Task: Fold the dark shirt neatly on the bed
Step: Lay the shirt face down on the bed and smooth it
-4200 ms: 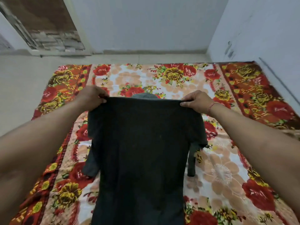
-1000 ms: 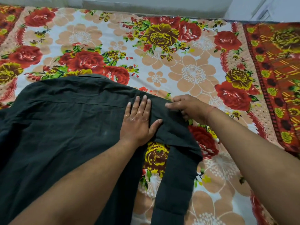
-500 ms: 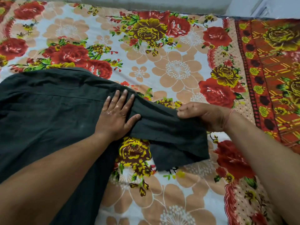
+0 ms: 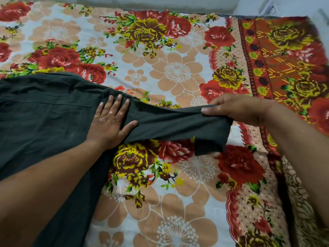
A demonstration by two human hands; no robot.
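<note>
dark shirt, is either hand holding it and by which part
The right hand grips the dark shirt by the end of its sleeve. The left hand only presses flat on it near the shoulder.

A white cotton bedsheet (image 4: 178,72) printed with red roses, yellow blooms and peach flowers is lying spread across nearly the whole view, its broad red-orange patterned border (image 4: 277,56) running down the right side. Beyond the sheet's far edge a pale grey band (image 4: 160,5) is showing, and a white painted wall (image 4: 284,5) is rising at the top right corner under soft, even light.
</note>
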